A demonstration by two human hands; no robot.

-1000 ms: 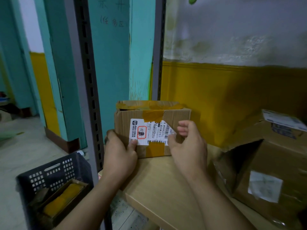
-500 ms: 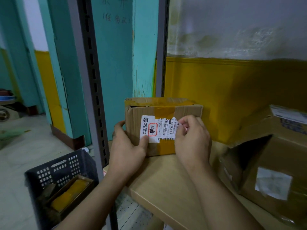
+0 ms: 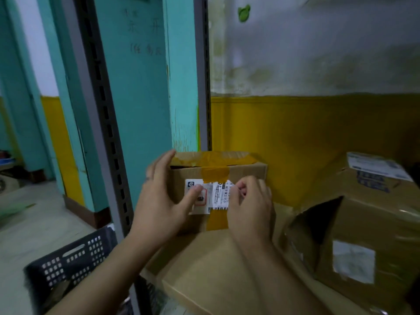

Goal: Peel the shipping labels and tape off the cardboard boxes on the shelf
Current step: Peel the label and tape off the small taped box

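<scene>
head view: left hand point(image 3: 159, 208) splayed, thumb on label point(image 3: 218, 197); right hand point(image 3: 252, 208) pinches, hides its edge (print blurred)

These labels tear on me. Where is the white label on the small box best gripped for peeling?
Take the white label at its ragged right edge, from the right, where the right hand pinches it: that edge looks lifted off the small box. The left hand pins the left end with its thumb, and orange tape overlaps the top.

Faint handwritten Chinese characters on the teal pillar point(image 3: 141, 87), one resembling 开. Shipping label point(image 3: 220, 196) on the small box point(image 3: 247, 172): barcode, red-framed stamp, blurred Chinese print.
</scene>
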